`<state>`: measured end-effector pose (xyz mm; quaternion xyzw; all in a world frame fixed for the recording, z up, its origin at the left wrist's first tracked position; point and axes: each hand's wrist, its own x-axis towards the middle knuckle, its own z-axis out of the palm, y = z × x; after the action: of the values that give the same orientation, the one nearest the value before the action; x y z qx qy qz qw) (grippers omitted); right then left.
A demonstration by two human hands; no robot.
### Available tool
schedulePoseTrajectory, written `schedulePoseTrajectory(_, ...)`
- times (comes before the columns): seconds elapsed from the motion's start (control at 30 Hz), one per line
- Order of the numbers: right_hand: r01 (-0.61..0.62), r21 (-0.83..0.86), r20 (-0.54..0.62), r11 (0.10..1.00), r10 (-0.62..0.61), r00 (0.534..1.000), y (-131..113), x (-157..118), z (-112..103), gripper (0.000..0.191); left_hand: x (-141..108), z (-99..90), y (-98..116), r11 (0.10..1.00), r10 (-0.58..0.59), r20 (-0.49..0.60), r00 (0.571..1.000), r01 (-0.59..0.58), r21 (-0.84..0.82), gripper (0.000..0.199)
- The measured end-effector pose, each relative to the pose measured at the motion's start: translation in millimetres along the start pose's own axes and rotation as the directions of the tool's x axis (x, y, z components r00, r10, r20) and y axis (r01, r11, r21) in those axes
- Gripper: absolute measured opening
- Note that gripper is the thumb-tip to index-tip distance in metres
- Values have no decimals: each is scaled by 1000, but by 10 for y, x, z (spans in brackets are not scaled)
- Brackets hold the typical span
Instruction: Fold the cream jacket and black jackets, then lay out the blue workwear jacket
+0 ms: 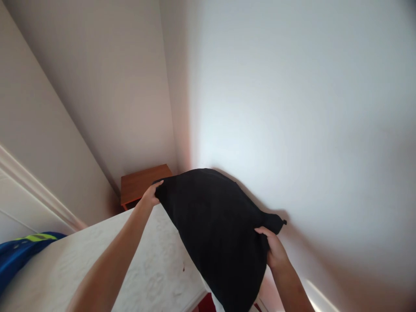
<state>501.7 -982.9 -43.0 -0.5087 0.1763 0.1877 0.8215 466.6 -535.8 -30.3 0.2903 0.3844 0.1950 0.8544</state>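
Observation:
A large black cloth point(214, 225) hangs stretched between my two hands, in front of the white wall. My left hand point(154, 193) pinches its upper left corner, thumb on top. Lower down at the right, my right hand point(272, 248) grips the opposite side, and a bunched end with a small knot-like tip sticks out past it. The cloth's lower part hangs over the edge of a white mattress point(162, 264) and hides what lies behind it.
A brown wooden side table point(143, 184) stands in the corner beyond the mattress. Blue fabric with a yellow-green stripe point(22, 251) lies at the far left of the mattress. A white wall point(292, 108) rises close at the right. Something red shows at the bottom edge.

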Motion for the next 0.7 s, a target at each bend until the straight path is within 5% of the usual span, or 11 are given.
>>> schedulePoseTrajectory(0.17,186,120,-205,975,-159,966,94,-95,38,42,295,346,-78,984,177,-28,984,-177,18,44)
schedulePoseTrajectory(0.23,134,156,-259,979,-90,962,260,-87,-100,40,395,413,-165,979,201,-17,980,-200,33,44)
schedulePoseTrajectory(0.33,-56,165,-196,985,88,977,452,-46,-357,25,529,466,-316,985,148,-58,987,-142,98,33)
schedulePoseTrajectory(0.43,-83,206,-104,975,106,989,416,-40,-500,20,631,461,-386,986,101,-105,989,-85,147,23)
schedulePoseTrajectory(0.7,-137,292,-69,947,163,984,45,65,-430,26,644,188,-157,978,95,-194,976,-55,199,25)
